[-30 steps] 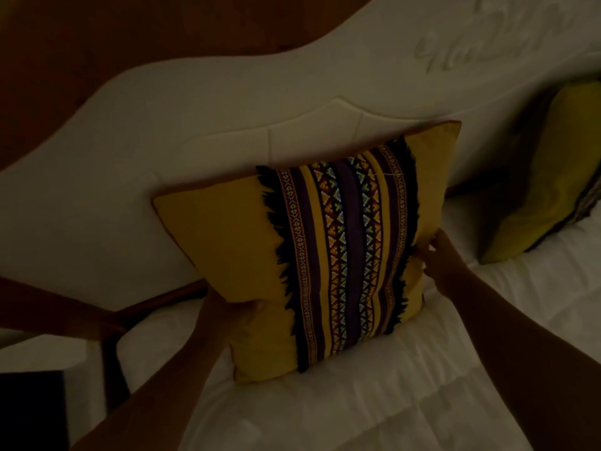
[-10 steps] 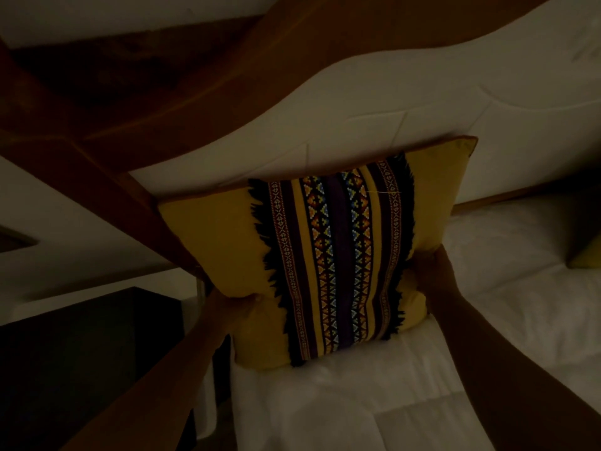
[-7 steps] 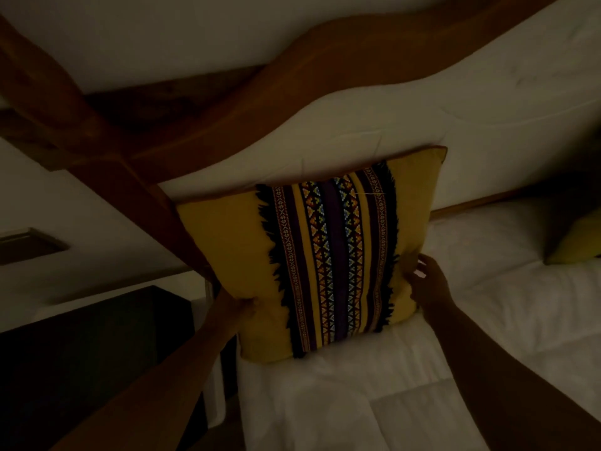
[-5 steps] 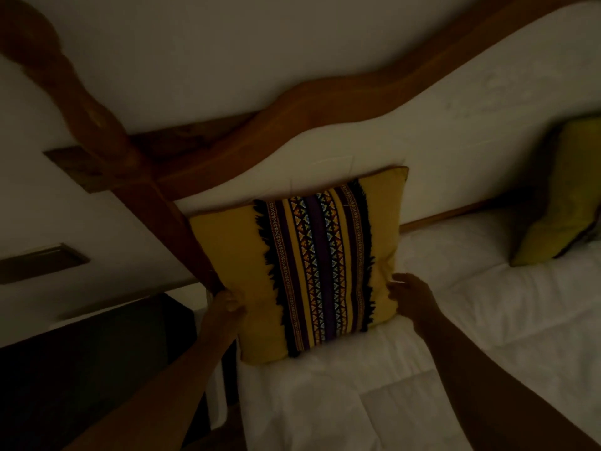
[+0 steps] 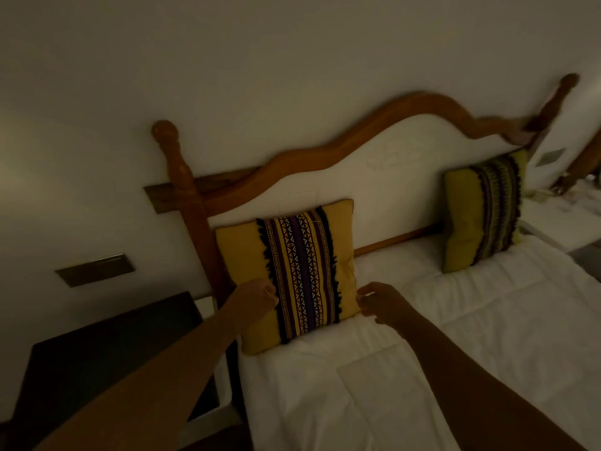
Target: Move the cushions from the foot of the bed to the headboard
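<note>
A yellow cushion with a dark patterned centre band stands upright on the white bed, leaning against the left end of the padded headboard. My left hand is a closed fist in front of the cushion's lower left face and holds nothing. My right hand hovers just off its lower right corner with the fingers loosely curled and apart. A second, greener cushion of the same pattern leans on the headboard at the right end.
A wooden bedpost rises just left of the yellow cushion. A dark nightstand top sits left of the bed, with a switch plate on the wall above it. Another bedside surface lies at the far right.
Both hands have let go of the yellow cushion and drawn back a little. My view has pulled back, so the whole headboard and the second cushion now show.
</note>
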Demonstrator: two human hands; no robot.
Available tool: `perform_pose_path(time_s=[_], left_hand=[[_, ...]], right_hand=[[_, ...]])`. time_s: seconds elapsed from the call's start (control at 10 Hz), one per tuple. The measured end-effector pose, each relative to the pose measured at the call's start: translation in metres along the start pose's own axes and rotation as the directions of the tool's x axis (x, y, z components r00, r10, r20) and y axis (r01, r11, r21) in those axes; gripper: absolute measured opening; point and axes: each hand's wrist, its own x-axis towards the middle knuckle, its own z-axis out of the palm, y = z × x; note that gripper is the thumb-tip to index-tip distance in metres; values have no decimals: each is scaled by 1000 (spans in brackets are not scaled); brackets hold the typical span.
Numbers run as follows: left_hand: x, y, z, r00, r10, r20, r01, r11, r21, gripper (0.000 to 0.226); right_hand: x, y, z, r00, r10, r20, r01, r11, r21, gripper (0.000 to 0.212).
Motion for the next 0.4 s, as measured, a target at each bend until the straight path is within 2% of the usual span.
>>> perform_pose_path(time_s=[0.1,0.4], left_hand=[[-39,13,-15,995,100,-19,-97,988,122,29],[-121,5,-50,973,230,-1,-223,948,227,29]], right_hand=[[-42,-4,2,998,-66,-19,63,992,-113,24],[-137,-30,18,966,-241,-96,203,933,-298,17]])
